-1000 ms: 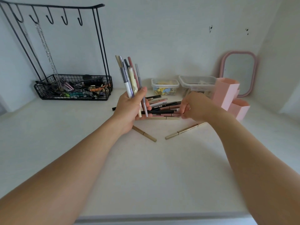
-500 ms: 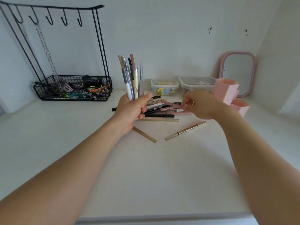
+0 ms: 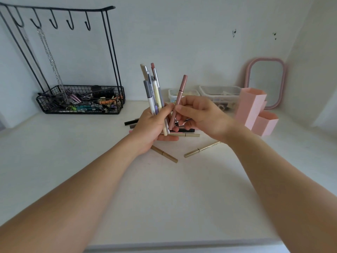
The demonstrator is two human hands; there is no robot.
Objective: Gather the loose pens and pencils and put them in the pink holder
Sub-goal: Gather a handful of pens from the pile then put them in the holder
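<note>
Head view: left hand (image 3: 152,125) is gripping an upright pen bundle (image 3: 154,92) while right hand (image 3: 198,117) is pinching a pink pencil (image 3: 179,99) near the pink holder (image 3: 252,108).

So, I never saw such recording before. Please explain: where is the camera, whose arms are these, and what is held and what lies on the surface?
There is no machine: a person wears one camera on the head, looking down at their own arms. The left hand grips a bundle of pens upright. The right hand pinches one pink pen beside the bundle. Loose pens lie on the white table. The pink holder stands to the right. A black wire basket, two clear boxes and a mirror stand at the back.
</note>
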